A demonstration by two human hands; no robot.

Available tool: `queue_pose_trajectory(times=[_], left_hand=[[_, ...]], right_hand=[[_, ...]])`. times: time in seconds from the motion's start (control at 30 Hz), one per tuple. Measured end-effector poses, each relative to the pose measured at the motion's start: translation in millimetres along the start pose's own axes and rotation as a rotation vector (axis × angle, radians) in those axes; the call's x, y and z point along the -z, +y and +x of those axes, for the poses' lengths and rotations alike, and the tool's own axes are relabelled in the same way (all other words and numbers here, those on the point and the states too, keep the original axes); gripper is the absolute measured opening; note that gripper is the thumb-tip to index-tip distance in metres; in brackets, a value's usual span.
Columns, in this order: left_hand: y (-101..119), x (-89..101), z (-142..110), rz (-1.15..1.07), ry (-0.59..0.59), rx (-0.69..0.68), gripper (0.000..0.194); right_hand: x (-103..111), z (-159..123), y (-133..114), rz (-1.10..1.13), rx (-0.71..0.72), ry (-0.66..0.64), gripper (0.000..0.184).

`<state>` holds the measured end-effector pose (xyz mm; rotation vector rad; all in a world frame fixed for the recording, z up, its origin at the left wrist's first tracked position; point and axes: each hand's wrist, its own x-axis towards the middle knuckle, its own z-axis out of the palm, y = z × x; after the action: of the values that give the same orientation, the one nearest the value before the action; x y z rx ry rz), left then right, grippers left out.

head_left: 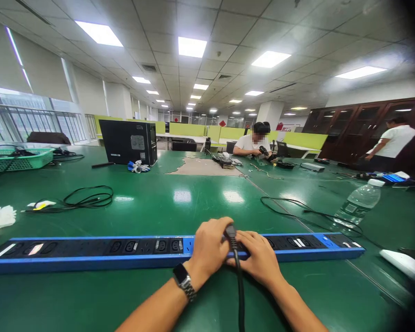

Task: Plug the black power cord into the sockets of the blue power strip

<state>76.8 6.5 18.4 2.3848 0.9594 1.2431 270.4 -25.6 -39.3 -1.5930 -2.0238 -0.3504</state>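
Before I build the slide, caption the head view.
Left hand holds a black corded plug, right hand close beside it, at a blue power strip on a green table.

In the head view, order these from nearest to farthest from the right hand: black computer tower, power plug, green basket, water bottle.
1. Power plug, beside the right hand.
2. Water bottle, off to the right.
3. Black computer tower, ahead and left.
4. Green basket, far left.

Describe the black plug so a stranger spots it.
On the green table lies a long blue-edged power strip. Right of its middle, the plug is between the left hand and right hand. Unlike the looped cables beyond, its thick black cord runs toward the viewer.
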Motion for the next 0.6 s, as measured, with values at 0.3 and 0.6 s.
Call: queue_pose_trajectory(times=[0.3, 0.6], left_hand=[[-75, 74.4, -46, 0.059, 0.209, 0.293, 0.031], [-43, 56.6, -49, 0.259, -0.099, 0.277, 0.024]], right_hand=[[-5, 0, 5, 0.008, -0.053, -0.012, 0.068], [-4, -2, 6, 0.015, -0.064, -0.036, 0.070]])
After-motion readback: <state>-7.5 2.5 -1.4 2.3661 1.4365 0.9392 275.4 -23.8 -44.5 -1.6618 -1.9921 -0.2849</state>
